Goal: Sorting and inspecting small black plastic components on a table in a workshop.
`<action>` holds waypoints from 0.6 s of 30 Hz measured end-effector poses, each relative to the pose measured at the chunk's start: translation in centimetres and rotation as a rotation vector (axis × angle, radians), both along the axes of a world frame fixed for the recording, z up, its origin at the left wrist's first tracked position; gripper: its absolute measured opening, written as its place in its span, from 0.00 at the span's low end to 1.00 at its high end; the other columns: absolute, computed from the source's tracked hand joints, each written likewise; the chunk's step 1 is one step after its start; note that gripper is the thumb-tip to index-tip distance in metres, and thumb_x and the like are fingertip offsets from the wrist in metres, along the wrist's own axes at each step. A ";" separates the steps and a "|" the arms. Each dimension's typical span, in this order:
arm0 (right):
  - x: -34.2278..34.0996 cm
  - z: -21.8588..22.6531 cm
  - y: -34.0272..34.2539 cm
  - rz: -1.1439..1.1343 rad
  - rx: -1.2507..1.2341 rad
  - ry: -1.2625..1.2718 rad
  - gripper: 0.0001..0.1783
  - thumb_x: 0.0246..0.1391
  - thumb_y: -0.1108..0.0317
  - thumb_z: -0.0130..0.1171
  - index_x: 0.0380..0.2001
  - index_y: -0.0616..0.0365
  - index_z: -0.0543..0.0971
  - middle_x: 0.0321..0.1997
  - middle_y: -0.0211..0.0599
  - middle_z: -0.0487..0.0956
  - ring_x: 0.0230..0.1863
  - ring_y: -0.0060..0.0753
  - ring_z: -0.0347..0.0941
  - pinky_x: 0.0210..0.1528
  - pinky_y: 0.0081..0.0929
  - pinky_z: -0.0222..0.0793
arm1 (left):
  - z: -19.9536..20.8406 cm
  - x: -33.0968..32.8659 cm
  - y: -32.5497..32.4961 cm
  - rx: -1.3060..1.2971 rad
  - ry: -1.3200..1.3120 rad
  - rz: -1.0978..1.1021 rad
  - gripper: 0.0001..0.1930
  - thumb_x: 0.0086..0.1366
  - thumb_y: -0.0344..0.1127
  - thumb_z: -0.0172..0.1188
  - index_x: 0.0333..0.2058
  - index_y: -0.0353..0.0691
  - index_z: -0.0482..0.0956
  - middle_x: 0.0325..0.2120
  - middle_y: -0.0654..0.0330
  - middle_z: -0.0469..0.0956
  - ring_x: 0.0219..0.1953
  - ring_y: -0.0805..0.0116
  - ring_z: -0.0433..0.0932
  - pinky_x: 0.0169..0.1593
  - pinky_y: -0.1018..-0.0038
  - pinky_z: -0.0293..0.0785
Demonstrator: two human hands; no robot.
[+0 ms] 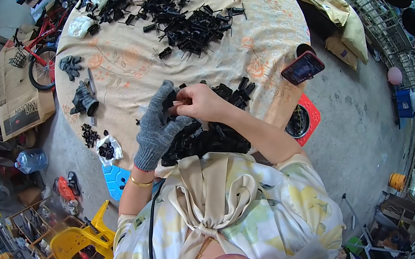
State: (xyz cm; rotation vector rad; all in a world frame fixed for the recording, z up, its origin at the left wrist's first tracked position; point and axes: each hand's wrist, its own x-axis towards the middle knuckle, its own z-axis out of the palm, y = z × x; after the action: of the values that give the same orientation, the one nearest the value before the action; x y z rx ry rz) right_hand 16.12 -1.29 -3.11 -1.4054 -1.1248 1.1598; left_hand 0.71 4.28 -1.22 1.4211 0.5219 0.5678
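My left hand (155, 132) wears a grey knitted glove and is curled around a small black plastic part (169, 100), mostly hidden by the fingers. My bare right hand (200, 102) meets it from the right, fingertips pinched together at that part; what exactly they grip is too small to make out. Below and right of both hands, a heap of black plastic parts (210, 144) lies at the table's near edge, against my clothing. Farther off, a larger spread of similar black parts (191, 28) covers the back of the cloth-covered round table (121, 85).
Left on the table lie dark gloves (84, 99), a thin knife-like tool (91, 80) and a white bag (115, 149) of small black pieces. A phone (303, 68) stands at the right edge, above a red stool (313, 117). A yellow chair (73, 244) stands lower left.
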 end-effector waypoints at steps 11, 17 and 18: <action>0.1 2.0 -3.4 0.121 -0.083 0.024 0.18 0.43 0.60 0.64 0.28 0.68 0.78 0.24 0.34 0.78 0.26 0.17 0.71 0.32 0.19 0.68 | 1.1 -1.3 -0.1 -0.276 0.004 -0.229 0.27 0.50 0.20 0.61 0.50 0.37 0.62 0.47 0.58 0.68 0.48 0.68 0.70 0.49 0.72 0.71; -0.1 3.2 -4.3 -0.001 -0.180 0.414 0.15 0.46 0.70 0.61 0.39 0.63 0.75 0.22 0.19 0.69 0.21 0.07 0.59 0.22 0.09 0.54 | 0.7 -0.7 -1.3 -0.306 -0.164 -0.059 0.19 0.54 0.21 0.57 0.45 0.36 0.65 0.44 0.56 0.70 0.42 0.68 0.73 0.46 0.73 0.73; -0.4 2.8 -4.3 -0.068 -0.114 0.296 0.15 0.46 0.68 0.62 0.37 0.63 0.75 0.23 0.21 0.71 0.21 0.09 0.62 0.21 0.11 0.57 | 0.8 -0.6 -1.7 -0.303 -0.169 -0.038 0.18 0.56 0.22 0.56 0.46 0.36 0.65 0.43 0.55 0.71 0.41 0.67 0.74 0.46 0.72 0.73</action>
State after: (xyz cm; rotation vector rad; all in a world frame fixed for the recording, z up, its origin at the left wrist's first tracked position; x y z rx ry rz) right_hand 15.69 -5.60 -0.35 -1.2947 -0.8084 1.3489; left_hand 0.12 2.58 -0.45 1.0833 0.4243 0.5479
